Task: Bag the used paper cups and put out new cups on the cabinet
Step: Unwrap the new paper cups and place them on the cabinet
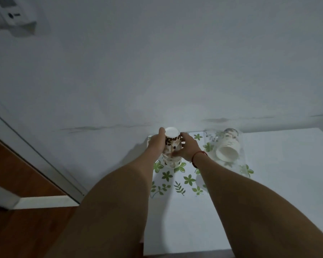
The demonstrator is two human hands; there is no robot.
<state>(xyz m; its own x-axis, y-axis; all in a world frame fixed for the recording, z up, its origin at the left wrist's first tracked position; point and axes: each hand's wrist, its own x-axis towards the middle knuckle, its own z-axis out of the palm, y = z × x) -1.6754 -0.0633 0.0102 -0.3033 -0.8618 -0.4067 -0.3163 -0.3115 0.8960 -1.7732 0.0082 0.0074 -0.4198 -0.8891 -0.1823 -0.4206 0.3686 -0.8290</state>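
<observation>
Our left hand (157,144) and right hand (187,148) both wrap the upturned cup stack (171,148), one per side; stack stands upright, long axis vertical, on the leaf-print mat (175,181) at the cabinet (185,220) back edge; bagged cups (227,148) lie tipped just right, nearer our right hand.

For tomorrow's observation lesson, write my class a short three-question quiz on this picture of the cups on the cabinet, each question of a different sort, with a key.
1. True or false: both hands grip the upside-down stack of cups.
2. Which wrist wears the red string bracelet? A) left B) right C) neither
3. Fill in: the cups in the clear plastic sleeve lie on their ____, open end toward the camera.

Key
1. True: the left hand and the right hand clasp it from either side on the leaf-patterned mat.
2. B
3. side
</observation>
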